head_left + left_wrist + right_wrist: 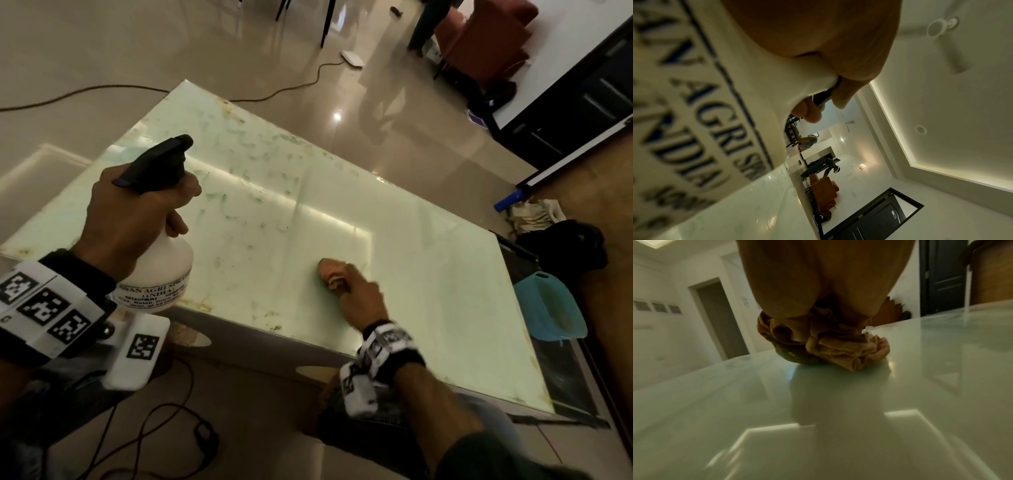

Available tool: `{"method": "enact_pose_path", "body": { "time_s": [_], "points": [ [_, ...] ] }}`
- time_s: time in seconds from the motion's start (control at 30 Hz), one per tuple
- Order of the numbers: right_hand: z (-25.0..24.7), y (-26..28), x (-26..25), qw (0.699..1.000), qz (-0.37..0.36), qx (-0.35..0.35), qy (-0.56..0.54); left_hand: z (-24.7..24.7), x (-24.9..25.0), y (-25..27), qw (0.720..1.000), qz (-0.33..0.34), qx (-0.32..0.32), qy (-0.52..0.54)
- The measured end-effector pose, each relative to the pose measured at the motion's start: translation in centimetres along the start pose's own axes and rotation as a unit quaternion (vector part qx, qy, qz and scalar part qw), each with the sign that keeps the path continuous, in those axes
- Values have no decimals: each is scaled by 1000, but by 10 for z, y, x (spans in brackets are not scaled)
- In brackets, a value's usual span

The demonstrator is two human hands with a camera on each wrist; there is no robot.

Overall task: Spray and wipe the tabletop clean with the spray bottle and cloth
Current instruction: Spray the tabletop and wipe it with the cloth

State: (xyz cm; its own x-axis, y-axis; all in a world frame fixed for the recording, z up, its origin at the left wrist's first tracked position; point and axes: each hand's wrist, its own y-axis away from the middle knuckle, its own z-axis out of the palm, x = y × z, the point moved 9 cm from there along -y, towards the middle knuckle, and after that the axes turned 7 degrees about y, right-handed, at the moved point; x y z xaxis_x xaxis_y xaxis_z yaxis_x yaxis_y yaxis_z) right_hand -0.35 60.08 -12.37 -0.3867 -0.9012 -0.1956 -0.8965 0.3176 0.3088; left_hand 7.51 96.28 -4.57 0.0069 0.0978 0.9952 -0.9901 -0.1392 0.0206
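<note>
Tabletop [394, 240]: pale green glossy slab, landmark for all entries. Streaks and smears lie over its far-left half; the near-right half reads clean and reflective. Rust-coloured marks dot the near and far edges.

Spray bottle [161, 270]: white body, black trigger head, held upright above the tabletop's near-left corner, base just over the near edge.

Left hand [137, 216]: wrapped round the bottle's neck, fingers curled at the trigger.

Cloth [330, 272]: peach, bunched, pressed flat on the tabletop close to the near edge, about midway along it.

Right hand [361, 299]: fingers closed over the cloth, bearing down.

Open surface: bare tabletop all round the cloth.

Blue tub [548, 308]: just off the tabletop's right edge.

Cable [274, 92]: on the floor beyond the far edge.
</note>
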Motion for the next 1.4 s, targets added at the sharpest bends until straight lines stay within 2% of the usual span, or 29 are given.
{"method": "enact_pose_path", "body": {
  "time_s": [0.2,0.37,0.5,0.6,0.67,0.73,0.8,0.93,1.03,1.1,1.2,1.27,1.4],
  "points": [
    [35,93,-72,999,-46,13,-15,2,-11,2,1000,-15,7,-15],
    [59,120,-107,997,-60,-1,-49,-1,-12,8,1000,-26,8,-2],
    [51,119,-100,980,-27,6,-196,-9,-6,10,1000,-20,14,6],
    [30,111,-78,968,7,42,-245,-11,-1,11,999,-22,14,22],
    [6,106,-66,967,11,103,-235,-14,-1,11,999,-32,18,31],
    [-15,103,-62,970,-3,164,-180,-14,-1,10,998,-36,17,42],
    [-12,100,-65,976,-21,173,-127,-13,1,10,998,-37,17,48],
    [59,90,-89,998,-39,40,-39,-17,2,9,998,-43,21,48],
    [80,78,-96,999,-28,5,17,-17,1,9,998,-39,22,41],
    [79,60,-98,998,-45,5,41,-16,1,8,999,-32,23,24],
    [55,21,-103,995,-81,63,7,-16,1,8,999,-24,21,17],
    [31,-13,-113,990,-101,96,29,-15,1,9,1000,-13,18,5],
    [-7,-93,-129,988,-63,73,120,-16,-1,6,1000,4,13,-8]
  ]
}}
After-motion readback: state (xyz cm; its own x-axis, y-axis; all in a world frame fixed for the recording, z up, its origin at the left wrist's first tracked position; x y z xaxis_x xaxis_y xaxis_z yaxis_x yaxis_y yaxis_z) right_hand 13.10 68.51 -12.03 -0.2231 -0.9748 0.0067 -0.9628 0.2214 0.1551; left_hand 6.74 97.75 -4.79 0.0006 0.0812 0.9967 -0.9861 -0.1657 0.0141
